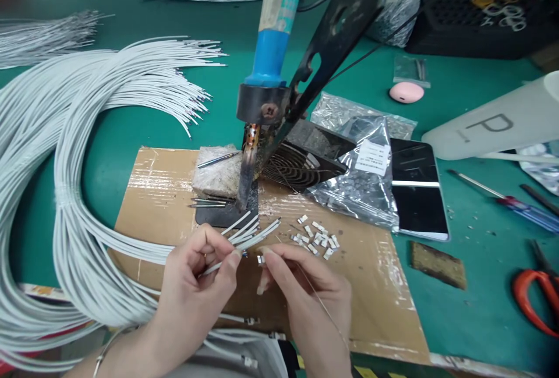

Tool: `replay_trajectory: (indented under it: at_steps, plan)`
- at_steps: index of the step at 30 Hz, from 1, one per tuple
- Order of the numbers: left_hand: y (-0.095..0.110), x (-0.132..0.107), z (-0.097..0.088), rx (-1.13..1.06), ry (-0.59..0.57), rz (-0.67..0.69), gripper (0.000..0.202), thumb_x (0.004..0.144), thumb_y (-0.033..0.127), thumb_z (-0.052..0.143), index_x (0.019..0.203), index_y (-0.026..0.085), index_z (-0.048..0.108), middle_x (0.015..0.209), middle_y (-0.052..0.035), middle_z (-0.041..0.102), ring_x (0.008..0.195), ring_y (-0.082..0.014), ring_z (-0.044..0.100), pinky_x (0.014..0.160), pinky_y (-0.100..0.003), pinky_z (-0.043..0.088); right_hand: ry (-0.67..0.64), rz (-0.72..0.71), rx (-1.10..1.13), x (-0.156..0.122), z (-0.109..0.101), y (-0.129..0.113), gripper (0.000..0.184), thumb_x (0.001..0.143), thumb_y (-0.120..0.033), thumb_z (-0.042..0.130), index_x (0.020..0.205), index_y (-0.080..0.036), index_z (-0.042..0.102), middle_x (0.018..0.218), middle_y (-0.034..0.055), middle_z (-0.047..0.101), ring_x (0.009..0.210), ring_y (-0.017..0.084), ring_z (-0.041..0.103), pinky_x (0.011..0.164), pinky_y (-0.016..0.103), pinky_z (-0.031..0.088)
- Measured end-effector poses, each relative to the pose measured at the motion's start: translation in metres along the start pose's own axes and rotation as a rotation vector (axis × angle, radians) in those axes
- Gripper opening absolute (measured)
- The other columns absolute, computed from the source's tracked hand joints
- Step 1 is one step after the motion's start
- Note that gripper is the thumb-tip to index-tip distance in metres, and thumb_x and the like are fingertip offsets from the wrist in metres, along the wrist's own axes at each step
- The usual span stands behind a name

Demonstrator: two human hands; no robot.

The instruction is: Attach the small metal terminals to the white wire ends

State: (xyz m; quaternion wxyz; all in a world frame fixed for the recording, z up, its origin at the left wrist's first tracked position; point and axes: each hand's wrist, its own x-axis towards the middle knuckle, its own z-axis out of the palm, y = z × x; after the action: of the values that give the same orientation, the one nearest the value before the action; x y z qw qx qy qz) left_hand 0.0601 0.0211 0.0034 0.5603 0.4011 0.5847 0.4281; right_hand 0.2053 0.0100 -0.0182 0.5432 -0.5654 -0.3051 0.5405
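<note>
My left hand (201,279) pinches the end of a white cable (212,269), with its stripped tip pointing right. Facing it, my right hand (301,296) holds a small white connector (261,260) between thumb and fingertips, and a thin wire (321,302), perhaps solder, runs across that hand. A small gap parts the cable tip from the connector. Just above both hands hangs the tip of a blue-handled soldering iron (248,174), clamped in a black stand. Several loose white connectors (321,238) lie on the cardboard (371,285) beyond my right hand.
A big bundle of white cables (70,174) fills the left side. Behind the iron are a black fan (301,162) and a plastic bag (367,186). A phone (417,191), a screwdriver (515,206) and red-handled scissors (530,290) lie to the right.
</note>
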Motion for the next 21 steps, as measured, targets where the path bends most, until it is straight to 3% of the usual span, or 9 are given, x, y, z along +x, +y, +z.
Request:
replay_trajectory:
  at_steps: [6,13,21]
  plan:
    - [0.003,0.003,-0.001,-0.019,-0.036,-0.035,0.016,0.094,0.022,0.066,0.079,0.019,0.063,0.060,0.0067,0.053,0.050,-0.0062,0.043,0.049,-0.012,0.036,-0.068,-0.023,-0.026,-0.001,0.006,-0.006,0.010,0.084,-0.021,0.079,0.083,-0.029,0.086,0.068,-0.0010,0.069,0.050,0.008,0.063,0.050,0.017,0.055]
    - [0.007,0.004,-0.002,-0.073,-0.116,-0.122,0.019,0.096,0.027,0.065,0.079,0.019,0.060,0.061,0.0067,0.052,0.051,-0.0067,0.040,0.048,-0.013,0.035,-0.043,0.038,0.017,-0.006,0.013,-0.009,0.016,0.083,-0.019,0.078,0.084,-0.032,0.087,0.071,-0.0017,0.070,0.053,0.005,0.061,0.053,0.015,0.051]
    - [0.010,0.004,0.000,-0.079,-0.090,-0.132,0.019,0.095,0.023,0.065,0.077,0.018,0.060,0.059,0.0078,0.049,0.050,-0.0063,0.036,0.047,-0.013,0.030,-0.097,-0.006,0.062,-0.003,0.007,0.001,0.012,0.086,-0.020,0.078,0.085,-0.029,0.086,0.070,-0.0013,0.070,0.052,0.006,0.063,0.051,0.014,0.053]
